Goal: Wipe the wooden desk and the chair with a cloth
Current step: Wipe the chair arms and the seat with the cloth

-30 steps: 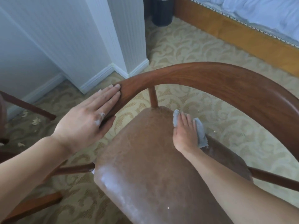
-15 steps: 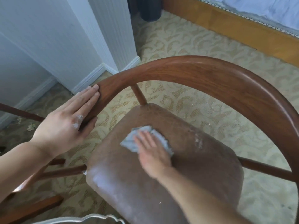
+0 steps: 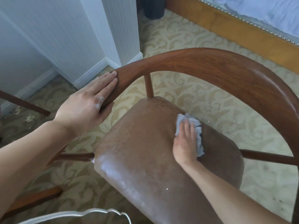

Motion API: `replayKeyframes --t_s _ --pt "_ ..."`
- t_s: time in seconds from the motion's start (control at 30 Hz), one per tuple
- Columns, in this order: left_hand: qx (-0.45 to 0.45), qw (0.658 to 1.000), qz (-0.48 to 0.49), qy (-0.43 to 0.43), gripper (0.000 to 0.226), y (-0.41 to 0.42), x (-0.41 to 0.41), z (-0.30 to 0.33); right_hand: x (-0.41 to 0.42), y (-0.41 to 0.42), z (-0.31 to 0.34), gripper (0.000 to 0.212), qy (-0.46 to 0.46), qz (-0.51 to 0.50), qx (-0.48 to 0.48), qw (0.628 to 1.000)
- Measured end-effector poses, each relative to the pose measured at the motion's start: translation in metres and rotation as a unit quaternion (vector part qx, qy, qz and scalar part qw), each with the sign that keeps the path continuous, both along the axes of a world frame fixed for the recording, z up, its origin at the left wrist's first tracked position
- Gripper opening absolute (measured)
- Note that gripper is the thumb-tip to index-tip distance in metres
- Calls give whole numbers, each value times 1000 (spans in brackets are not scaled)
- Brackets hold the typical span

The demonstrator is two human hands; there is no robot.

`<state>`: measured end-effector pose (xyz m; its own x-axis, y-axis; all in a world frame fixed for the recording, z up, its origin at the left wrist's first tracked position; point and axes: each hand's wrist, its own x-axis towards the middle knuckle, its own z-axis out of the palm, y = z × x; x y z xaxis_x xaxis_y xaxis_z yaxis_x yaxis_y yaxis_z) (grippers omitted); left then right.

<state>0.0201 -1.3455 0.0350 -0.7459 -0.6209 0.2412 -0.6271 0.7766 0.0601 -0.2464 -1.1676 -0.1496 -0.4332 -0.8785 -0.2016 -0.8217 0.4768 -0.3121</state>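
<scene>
A wooden chair with a curved backrest rail (image 3: 202,62) and a brown leather seat (image 3: 145,151) fills the view. My left hand (image 3: 87,107) rests on the left end of the rail, fingers straight, thumb under the wood. My right hand (image 3: 186,143) presses a crumpled grey-blue cloth (image 3: 198,131) flat against the far right part of the seat, fingers extended over it. White smears show on the seat's near left edge.
Patterned beige carpet (image 3: 186,33) lies under the chair. A white wall corner (image 3: 103,38) stands at the left, a dark bin (image 3: 152,8) at the top, a wooden bed frame (image 3: 234,29) at the upper right. A dark wooden bar (image 3: 24,102) crosses the far left.
My right hand slid the cloth from the seat's far edge to its middle, then back right toward the far right side. My left hand stayed on the rail.
</scene>
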Motion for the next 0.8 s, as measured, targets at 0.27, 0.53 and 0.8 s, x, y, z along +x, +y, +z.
replayKeyframes --t_s 0.27,0.53,0.8 --pt "18 999 25 -18 64 2 -2 3 176 53 4 76 -67 273 -29 959" --pt "22 999 44 -13 67 4 -3 3 7 26 -2 69 56 259 5 964" --pt "34 999 37 -6 67 3 -3 4 -36 4 24 74 -294 7 -13 956"
